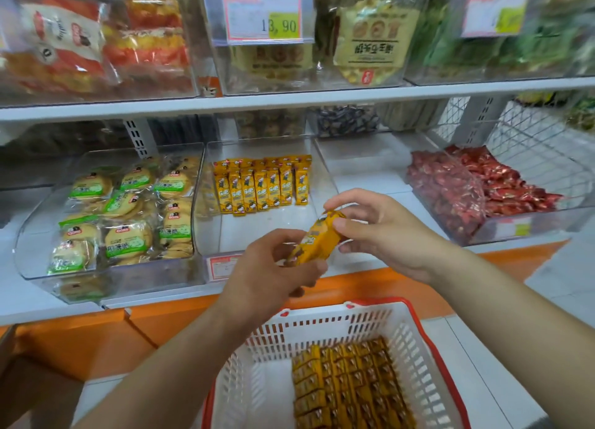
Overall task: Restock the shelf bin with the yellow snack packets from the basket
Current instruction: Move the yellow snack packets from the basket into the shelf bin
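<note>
Two bare hands hold one small bundle of yellow foil snack packets [318, 239] in the air, in front of the shelf and above the basket. How many packets are in the bundle cannot be told. The bundle is tilted, with its upper end toward the right.

The left hand [273, 267] grips the lower end of the bundle with its fingers curled round it. The right hand [380, 232] pinches the upper end between thumb and fingertips; the remaining fingers are loosely bent.

The clear plastic shelf bin [238, 229] stands in the middle of the lower shelf. A row of yellow packets [260, 187] stands upright at its rear, with a second row behind. The front part of the bin floor is bare.

The white slotted plastic basket with the red rim [322, 327] sits below the hands. More yellow packets [347, 386] lie in tight rows on its right side.

A clear bin of green-labelled round biscuits [128, 216] stands just beside the shelf bin on the left. A clear bin of red-wrapped sweets [467, 187] stands well apart on the right. A price label reading 13,90 [264, 16] hangs on the upper shelf.
</note>
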